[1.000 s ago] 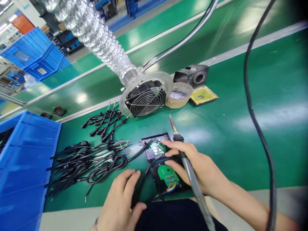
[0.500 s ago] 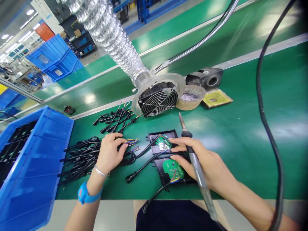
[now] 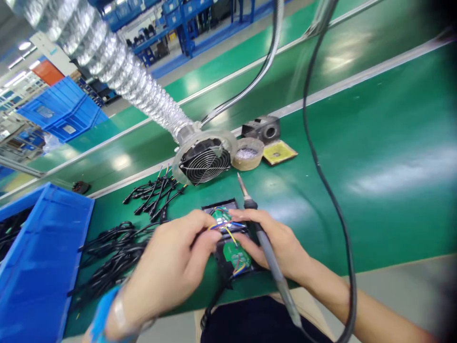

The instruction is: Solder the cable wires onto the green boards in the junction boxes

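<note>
Closed in a pinch, my left hand (image 3: 182,255) holds the end of a cable whose coloured wires (image 3: 228,231) fan out to the right. Those wires hang over two black housings with green circuit boards (image 3: 236,257); the upper board (image 3: 222,215) is partly covered by fingers and wires. My right hand (image 3: 282,240) grips a soldering iron (image 3: 266,250), its tip pointing up and away from me. That hand's fingertips reach the right side of the upper housing. Most of the held cable is hidden behind my left hand.
Black cables (image 3: 114,252) lie bundled left, with shorter ones (image 3: 157,190) behind. A fume extractor fan (image 3: 207,164) hangs over the bench beside a bowl of metal bits (image 3: 247,153), an iron stand (image 3: 262,129) and a yellow sponge (image 3: 280,152). A blue crate (image 3: 46,267) stands left; the iron's cord (image 3: 330,190) loops right.
My left hand went from beside the housings to the cable pile, took a cable by its wire end and brought it over the housings. My right hand keeps the soldering iron.
</note>
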